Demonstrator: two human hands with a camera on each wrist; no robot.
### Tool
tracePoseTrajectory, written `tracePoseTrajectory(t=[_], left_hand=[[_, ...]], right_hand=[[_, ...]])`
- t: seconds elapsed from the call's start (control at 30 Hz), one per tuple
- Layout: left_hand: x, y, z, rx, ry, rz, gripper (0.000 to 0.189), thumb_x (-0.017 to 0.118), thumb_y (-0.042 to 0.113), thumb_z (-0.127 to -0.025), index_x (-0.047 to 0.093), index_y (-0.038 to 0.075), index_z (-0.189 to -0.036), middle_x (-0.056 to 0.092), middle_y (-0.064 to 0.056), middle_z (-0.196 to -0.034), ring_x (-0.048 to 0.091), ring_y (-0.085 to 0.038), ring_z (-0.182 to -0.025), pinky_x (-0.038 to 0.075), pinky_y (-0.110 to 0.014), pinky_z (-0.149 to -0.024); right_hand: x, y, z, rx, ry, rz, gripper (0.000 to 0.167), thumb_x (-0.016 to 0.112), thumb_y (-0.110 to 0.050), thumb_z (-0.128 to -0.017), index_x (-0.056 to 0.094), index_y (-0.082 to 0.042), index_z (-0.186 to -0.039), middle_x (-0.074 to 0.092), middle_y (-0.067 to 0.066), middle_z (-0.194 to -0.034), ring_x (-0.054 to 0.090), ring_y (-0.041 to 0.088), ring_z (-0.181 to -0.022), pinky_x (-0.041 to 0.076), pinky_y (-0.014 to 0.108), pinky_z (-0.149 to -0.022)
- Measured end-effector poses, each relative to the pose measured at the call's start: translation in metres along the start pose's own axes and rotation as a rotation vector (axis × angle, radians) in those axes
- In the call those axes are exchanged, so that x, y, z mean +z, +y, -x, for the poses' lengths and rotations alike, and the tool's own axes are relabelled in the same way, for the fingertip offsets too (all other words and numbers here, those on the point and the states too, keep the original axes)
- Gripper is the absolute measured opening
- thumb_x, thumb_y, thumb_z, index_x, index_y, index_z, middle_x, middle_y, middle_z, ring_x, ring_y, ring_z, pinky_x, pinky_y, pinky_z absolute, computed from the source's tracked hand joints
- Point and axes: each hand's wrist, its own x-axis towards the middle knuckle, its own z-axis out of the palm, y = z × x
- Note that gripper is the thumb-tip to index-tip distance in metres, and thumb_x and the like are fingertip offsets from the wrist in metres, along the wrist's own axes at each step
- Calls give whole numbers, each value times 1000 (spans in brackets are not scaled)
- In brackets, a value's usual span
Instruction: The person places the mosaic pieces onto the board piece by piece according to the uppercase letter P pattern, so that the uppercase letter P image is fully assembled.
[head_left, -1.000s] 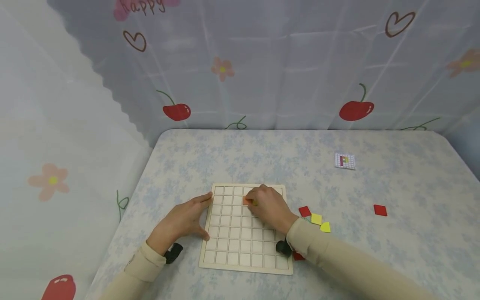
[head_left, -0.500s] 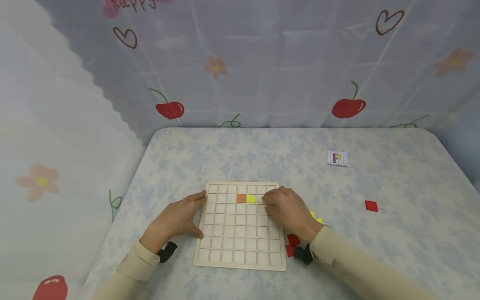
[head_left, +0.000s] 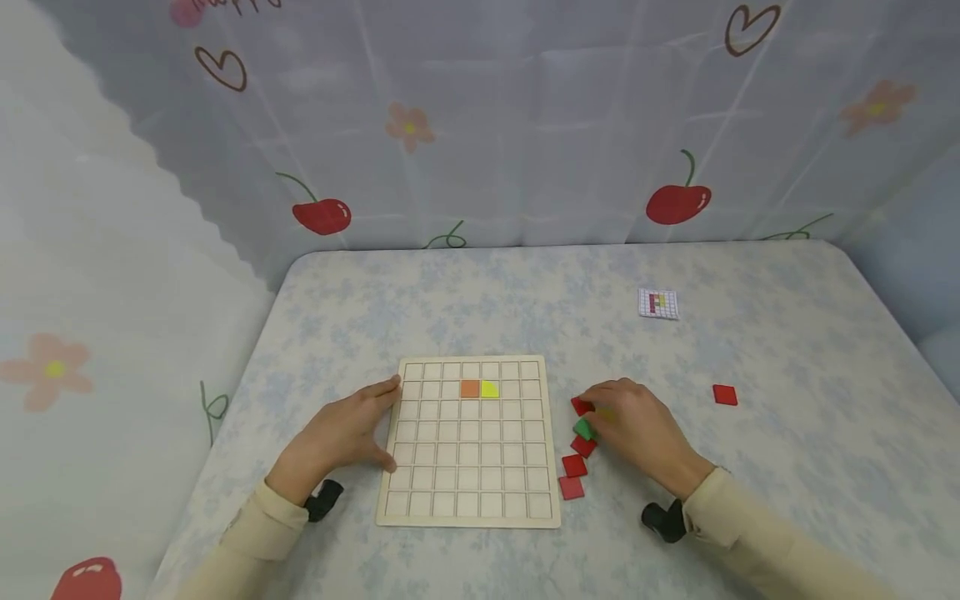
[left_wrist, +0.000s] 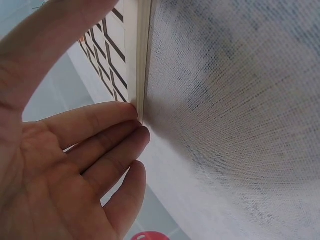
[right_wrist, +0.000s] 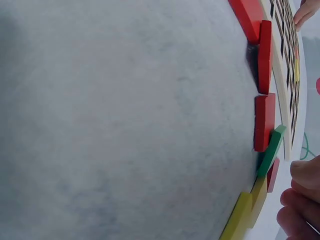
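Note:
A pale wooden grid board (head_left: 467,504) lies on the table, with an orange square tile (head_left: 470,389) and a yellow round-cornered tile (head_left: 489,389) side by side in its second row from the top. My left hand (head_left: 341,433) rests its thumb and extended fingers against the board's left edge. To the right of the board, my right hand (head_left: 645,429) is over a row of loose tiles. Its loosely bent fingertips are near a green tile (head_left: 582,429), and no held tile shows. Several red tiles (head_left: 574,466) lie in that row. Yellow tiles (right_wrist: 237,217) appear in the right wrist view, mostly covered by the hand in the head view.
A small printed grid card (head_left: 658,304) with a coloured pattern lies toward the back right. One separate red tile (head_left: 725,395) sits farther right. A pale floral cloth (head_left: 480,308) covers the table, and a patterned curtain (head_left: 510,150) hangs behind it.
The right hand has let go of the yellow tile on the board and moved right to the loose tiles. My left hand has stayed at the board's edge. The head view has shifted slightly.

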Motion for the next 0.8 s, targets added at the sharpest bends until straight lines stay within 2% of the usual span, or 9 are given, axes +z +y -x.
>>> tracePoseTrajectory(t=[0.27, 0.47, 0.8], left_hand=[[-3, 0, 0, 2, 3, 11, 108, 93, 35, -63, 39, -4, -148, 28, -16, -158, 39, -35, -138, 50, -48, -95], [-1, 1, -1, -8, -4, 12, 108, 93, 36, -63, 39, -3, -149, 28, -16, -159, 39, -35, -138, 50, -48, -95], [-2, 2, -1, -14, -6, 7, 109, 93, 36, -63, 38, -3, -149, 28, -16, -158, 38, -35, -139, 49, -49, -95]], right_hand=[[-2, 4, 7, 66, -31, 15, 25, 79, -9, -83, 75, -2, -107, 71, 10, -107, 64, 30, -100, 55, 48, -86], [-2, 2, 9, 40, -33, 31, 27, 79, -4, -80, 75, -2, -107, 71, 11, -108, 64, 30, -103, 54, 48, -87], [-2, 3, 14, 82, -8, 85, 26, 81, -3, -77, 74, 3, -101, 72, 13, -100, 64, 29, -89, 57, 47, -79]])
